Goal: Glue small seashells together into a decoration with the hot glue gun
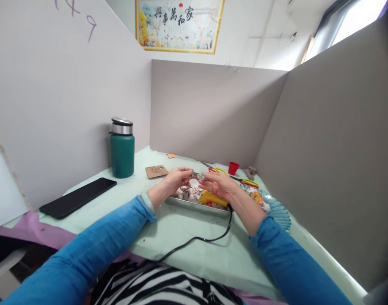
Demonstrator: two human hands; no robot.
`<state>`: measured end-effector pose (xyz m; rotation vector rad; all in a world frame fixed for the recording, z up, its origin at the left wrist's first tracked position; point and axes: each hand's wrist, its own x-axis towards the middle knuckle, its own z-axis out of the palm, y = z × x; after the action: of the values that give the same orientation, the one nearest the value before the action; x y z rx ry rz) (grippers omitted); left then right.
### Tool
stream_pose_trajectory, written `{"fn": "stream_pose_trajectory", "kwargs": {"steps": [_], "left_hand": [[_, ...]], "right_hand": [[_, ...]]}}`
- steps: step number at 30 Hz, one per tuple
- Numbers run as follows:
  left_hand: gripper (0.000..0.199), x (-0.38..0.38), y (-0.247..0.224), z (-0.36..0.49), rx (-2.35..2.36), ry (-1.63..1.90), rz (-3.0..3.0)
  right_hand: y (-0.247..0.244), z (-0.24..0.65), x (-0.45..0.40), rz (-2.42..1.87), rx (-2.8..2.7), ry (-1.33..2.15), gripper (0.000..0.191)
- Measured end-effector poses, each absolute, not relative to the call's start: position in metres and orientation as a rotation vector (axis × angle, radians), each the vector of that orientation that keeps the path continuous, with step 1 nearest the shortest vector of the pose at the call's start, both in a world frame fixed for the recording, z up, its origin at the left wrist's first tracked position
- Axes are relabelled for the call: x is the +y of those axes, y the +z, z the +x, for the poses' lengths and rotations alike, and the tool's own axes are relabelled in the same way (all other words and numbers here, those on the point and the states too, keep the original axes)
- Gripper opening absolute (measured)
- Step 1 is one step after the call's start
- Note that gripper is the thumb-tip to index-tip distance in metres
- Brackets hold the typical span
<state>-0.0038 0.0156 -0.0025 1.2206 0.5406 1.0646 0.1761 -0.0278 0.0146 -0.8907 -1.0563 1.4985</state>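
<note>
Above a metal tray (pixel 194 205), my left hand (pixel 176 178) pinches a small greyish piece (pixel 193 173) at its fingertips, too small to name. Close to it on the right, my right hand (pixel 219 184) holds a small mottled green-and-white piece (pixel 201 176) between thumb and fingers. The two pieces are near each other but look apart. In the tray lie several shells (pixel 194 191), partly covered by my hands. A yellow hot glue gun (pixel 213 198) rests on the tray's right side, below my right hand.
The glue gun's black cord (pixel 194 239) curves toward me. Left stand a green bottle (pixel 122 154), a black phone (pixel 81 197) and a brown card (pixel 156 171). Right are a red cup (pixel 233 168), yellow-handled scissors (pixel 251 183) and a blue shell-shaped dish (pixel 280 214). Grey partitions (pixel 213 110) enclose the table.
</note>
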Motion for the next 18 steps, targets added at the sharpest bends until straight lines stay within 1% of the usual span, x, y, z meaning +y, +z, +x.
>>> {"fn": "stream_pose_trajectory", "kwargs": {"steps": [4,8,13,18], "left_hand": [[0.029,0.013,-0.002,-0.002,0.568,1.092,1.287],[0.025,0.012,-0.002,-0.002,0.607,1.085,1.361],[0.020,0.012,-0.002,0.000,0.664,1.150,1.484],[0.017,0.009,0.001,0.001,0.728,1.200,1.577]], "right_hand": [[0.013,0.173,-0.029,-0.858,-1.067,1.482,0.012],[0.008,0.171,-0.028,-0.836,-1.112,1.436,0.017],[0.002,0.165,-0.029,-0.869,-1.163,1.289,0.025],[0.002,0.157,-0.033,-0.960,-1.245,1.069,0.028]]}}
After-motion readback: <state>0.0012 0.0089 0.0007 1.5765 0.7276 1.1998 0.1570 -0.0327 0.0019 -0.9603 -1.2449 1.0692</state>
